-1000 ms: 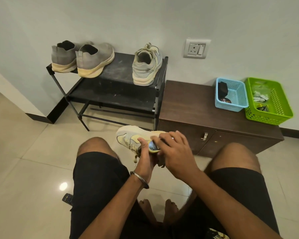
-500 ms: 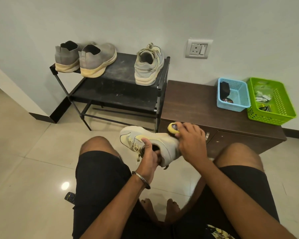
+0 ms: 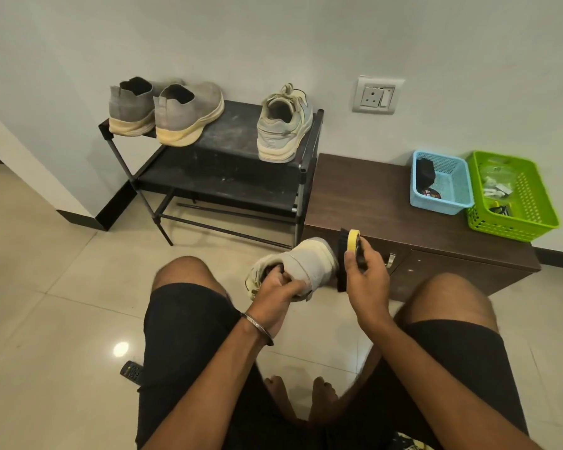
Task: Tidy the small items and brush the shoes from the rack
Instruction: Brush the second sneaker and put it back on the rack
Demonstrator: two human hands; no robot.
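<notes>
Head view: left hand (image 3: 278, 284) grips the pale sneaker (image 3: 301, 266) at its collar, just in front of the rack (image 3: 228, 177); right hand (image 3: 364, 271) clasps the brush (image 3: 346, 254) against its heel. Light, soft-sided, probably easiest held inside the opening.

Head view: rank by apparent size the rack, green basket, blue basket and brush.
1. Rack
2. Green basket
3. Blue basket
4. Brush, partly hidden by the right hand and nearer the camera.

Soft, even indoor light; a lamp's glare spot on the glossy floor (image 3: 121, 349); wide-angle bending at edges; sharp focus.
</notes>
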